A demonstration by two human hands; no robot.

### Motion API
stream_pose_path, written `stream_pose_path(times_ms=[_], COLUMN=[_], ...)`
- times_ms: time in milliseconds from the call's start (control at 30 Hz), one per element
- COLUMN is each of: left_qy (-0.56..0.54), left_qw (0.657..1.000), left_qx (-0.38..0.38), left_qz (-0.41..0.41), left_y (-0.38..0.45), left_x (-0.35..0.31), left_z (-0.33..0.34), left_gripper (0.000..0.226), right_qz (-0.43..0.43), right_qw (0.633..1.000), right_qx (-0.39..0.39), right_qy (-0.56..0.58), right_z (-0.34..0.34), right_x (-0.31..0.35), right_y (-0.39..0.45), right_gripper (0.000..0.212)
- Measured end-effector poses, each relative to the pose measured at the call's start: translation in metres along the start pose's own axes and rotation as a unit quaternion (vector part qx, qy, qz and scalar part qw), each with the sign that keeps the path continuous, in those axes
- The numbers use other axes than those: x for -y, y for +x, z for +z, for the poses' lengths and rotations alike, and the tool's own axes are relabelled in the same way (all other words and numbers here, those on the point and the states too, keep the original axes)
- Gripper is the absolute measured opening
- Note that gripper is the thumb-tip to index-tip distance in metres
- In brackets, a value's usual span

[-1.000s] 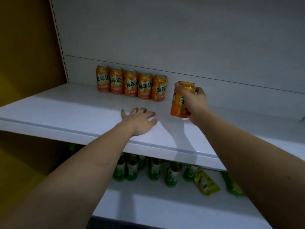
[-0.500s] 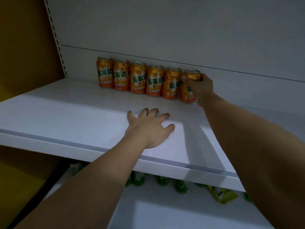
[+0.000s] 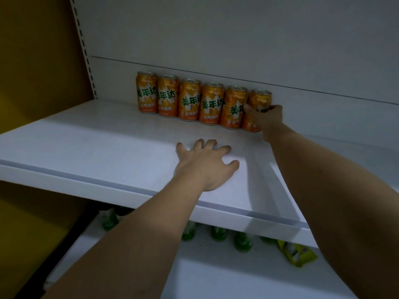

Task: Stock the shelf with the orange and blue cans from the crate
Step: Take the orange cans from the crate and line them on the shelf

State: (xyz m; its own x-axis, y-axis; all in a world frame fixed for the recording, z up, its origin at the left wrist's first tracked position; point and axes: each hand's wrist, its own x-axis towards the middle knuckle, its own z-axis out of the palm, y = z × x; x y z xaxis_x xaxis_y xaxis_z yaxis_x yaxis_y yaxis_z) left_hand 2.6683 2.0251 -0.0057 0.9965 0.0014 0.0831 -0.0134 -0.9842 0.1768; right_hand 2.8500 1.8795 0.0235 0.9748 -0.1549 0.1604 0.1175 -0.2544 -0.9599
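**Sixth orange can seated at right end of back row; release pending**

A row of six orange soda cans (image 3: 203,102) is observed along the back panel of the white shelf (image 3: 108,147), all upright and packed side by side with labels facing forward. The sixth can (image 3: 258,104), at the right end, is gripped low on its body by the right hand (image 3: 266,119), with the fingers closed round it. Its base appears to be on the shelf surface, just beside its neighbour. The left hand (image 3: 205,162) is laid flat on the shelf, palm down, fingers spread, holding nothing; it is judged to serve as a brace.

The step in hand is judged to be the final seating and release of this can. It is recommended that the can be pressed flush against its neighbour and the back panel, that the label be turned forward to match the row, and that the fingers be opened sideways and drawn straight back, so the adjoining can is not nudged.

No blue cans are seen on the shelf, and the crate is not in view; its contents cannot be reported. The task is therefore judged to be partly done. On the lower shelf (image 3: 194,277), green bottles (image 3: 243,242) and a yellow-green packet (image 3: 295,253) are noted, largely hidden.
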Motion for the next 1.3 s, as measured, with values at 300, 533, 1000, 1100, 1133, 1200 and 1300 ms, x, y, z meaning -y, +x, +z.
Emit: stream_pose_path(times_ms=[300, 533, 1000, 1100, 1133, 1200, 1300], left_qy=[-0.047, -0.110, -0.406, -0.436, -0.444, -0.460, -0.471], left_qw=[0.998, 0.991, 0.890, 0.874, 0.869, 0.857, 0.841], left_qx=[-0.052, -0.056, -0.075, -0.050, -0.047, -0.037, -0.017], left_qz=[-0.009, -0.060, -0.194, -0.208, -0.214, -0.229, -0.265], left_y=[-0.008, -0.054, -0.198, -0.237, -0.250, -0.274, -0.303], left_x=[-0.002, -0.013, -0.015, -0.007, -0.005, -0.004, -0.001], left_z=[-0.008, -0.025, -0.048, -0.021, -0.011, 0.010, 0.041], left_gripper=[0.048, 0.042, 0.022, 0.027, 0.026, 0.026, 0.028], right_qz=[0.090, 0.069, 0.024, 0.009, 0.001, -0.011, 0.003], right_qw=[0.991, 0.976, 0.968, 0.958, 0.951, 0.937, 0.921], right_qx=[0.051, 0.131, 0.198, 0.222, 0.235, 0.259, 0.291], right_qy=[-0.090, -0.162, -0.153, -0.182, -0.199, -0.236, -0.260], right_z=[-0.030, -0.065, -0.087, -0.085, -0.084, -0.080, -0.073], right_x=[0.014, 0.042, 0.063, 0.039, 0.030, 0.011, -0.020], right_y=[-0.078, -0.174, -0.341, -0.382, -0.395, -0.416, -0.439], right_gripper=[0.074, 0.036, 0.027, 0.027, 0.026, 0.026, 0.030])
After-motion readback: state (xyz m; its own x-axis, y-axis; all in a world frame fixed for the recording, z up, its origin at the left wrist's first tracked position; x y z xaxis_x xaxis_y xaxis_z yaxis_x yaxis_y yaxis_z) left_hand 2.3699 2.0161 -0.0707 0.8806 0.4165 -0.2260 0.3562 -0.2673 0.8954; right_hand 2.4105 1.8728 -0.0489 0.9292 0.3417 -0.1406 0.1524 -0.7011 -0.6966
